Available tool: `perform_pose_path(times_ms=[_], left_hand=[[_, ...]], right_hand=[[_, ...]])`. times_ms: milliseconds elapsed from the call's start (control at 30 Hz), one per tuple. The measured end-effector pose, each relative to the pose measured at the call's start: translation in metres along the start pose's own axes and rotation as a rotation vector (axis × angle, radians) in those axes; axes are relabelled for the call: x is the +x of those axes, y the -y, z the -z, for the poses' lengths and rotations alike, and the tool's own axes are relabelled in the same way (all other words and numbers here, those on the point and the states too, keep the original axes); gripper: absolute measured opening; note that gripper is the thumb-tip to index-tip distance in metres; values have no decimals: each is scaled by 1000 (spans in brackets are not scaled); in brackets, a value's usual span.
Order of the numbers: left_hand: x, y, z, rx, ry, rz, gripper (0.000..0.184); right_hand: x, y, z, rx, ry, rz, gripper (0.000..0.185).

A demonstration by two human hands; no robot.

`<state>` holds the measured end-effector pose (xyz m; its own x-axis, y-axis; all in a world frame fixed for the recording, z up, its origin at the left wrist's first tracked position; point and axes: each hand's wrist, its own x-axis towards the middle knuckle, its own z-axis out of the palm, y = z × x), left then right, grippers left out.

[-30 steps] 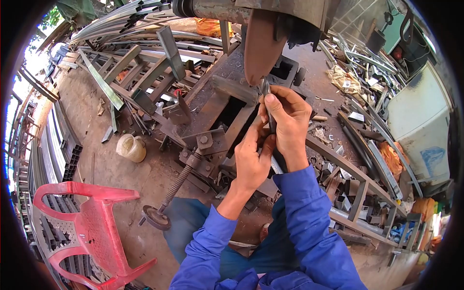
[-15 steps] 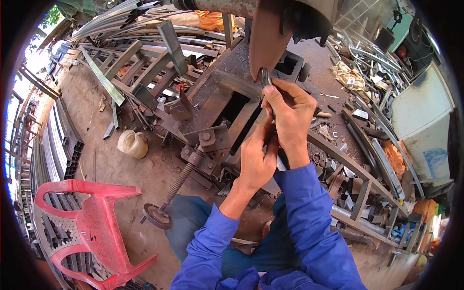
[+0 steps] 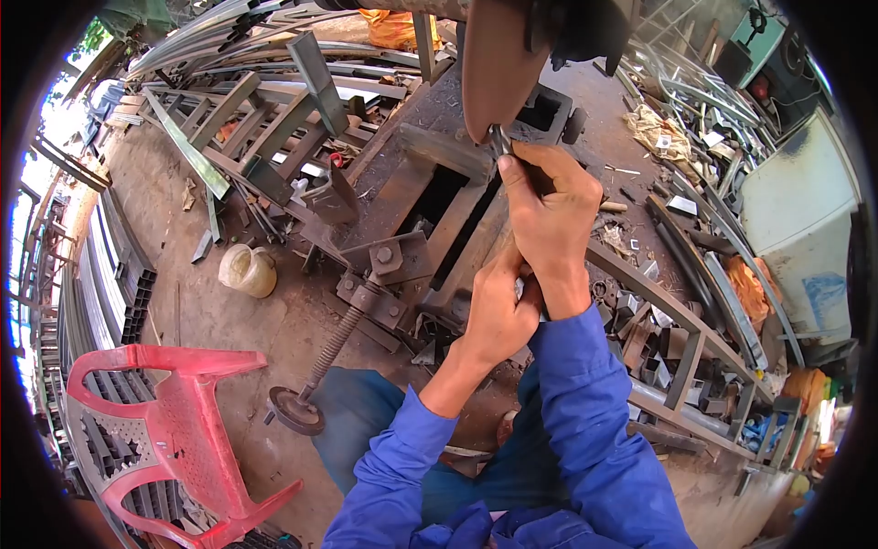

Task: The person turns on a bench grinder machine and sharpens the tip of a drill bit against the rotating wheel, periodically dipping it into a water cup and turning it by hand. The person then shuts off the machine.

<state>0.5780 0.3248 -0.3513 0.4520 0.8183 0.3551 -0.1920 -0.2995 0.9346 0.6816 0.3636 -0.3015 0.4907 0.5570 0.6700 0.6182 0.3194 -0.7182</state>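
Between the thumb and fingers of my right hand (image 3: 553, 206) is a slim, shiny metal drill bit (image 3: 499, 140), its tip at the lower edge of the brown abrasive disc (image 3: 494, 78). Tip and disc appear to touch. My left hand (image 3: 501, 306) is closed just below, its fingers tucked behind the right palm near the wrist. Whatever the left fingers grip is hidden there. Beneath both hands lies the rusty steel base (image 3: 455, 215) of the cutting machine, with its clamp screw (image 3: 338, 348) and round handwheel (image 3: 297, 411) at lower left.
A red plastic chair (image 3: 197, 430) stands at left, with a whitish plastic jug (image 3: 248, 271) on the floor beyond it. Welded steel frames (image 3: 251, 128) lie at upper left. Metal offcuts and a long steel frame (image 3: 681, 334) crowd the right, near a white panel (image 3: 796, 220).
My left hand has shifted slightly right and down, closer to the right wrist. My right hand still holds the drill bit at the disc's edge. The view has tilted a little.
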Motion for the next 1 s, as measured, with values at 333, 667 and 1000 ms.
perform_pose_path(times_ms=[333,667,1000], left_hand=[[-2,2,-4,-54,27,3,34],[-3,1,-5,-55,35,-3,34],[-4,-3,-2,-75,24,20,36]], right_hand=[[9,8,8,-158,63,94,12],[11,9,7,-275,78,139,9],[12,9,3,-359,63,107,8]])
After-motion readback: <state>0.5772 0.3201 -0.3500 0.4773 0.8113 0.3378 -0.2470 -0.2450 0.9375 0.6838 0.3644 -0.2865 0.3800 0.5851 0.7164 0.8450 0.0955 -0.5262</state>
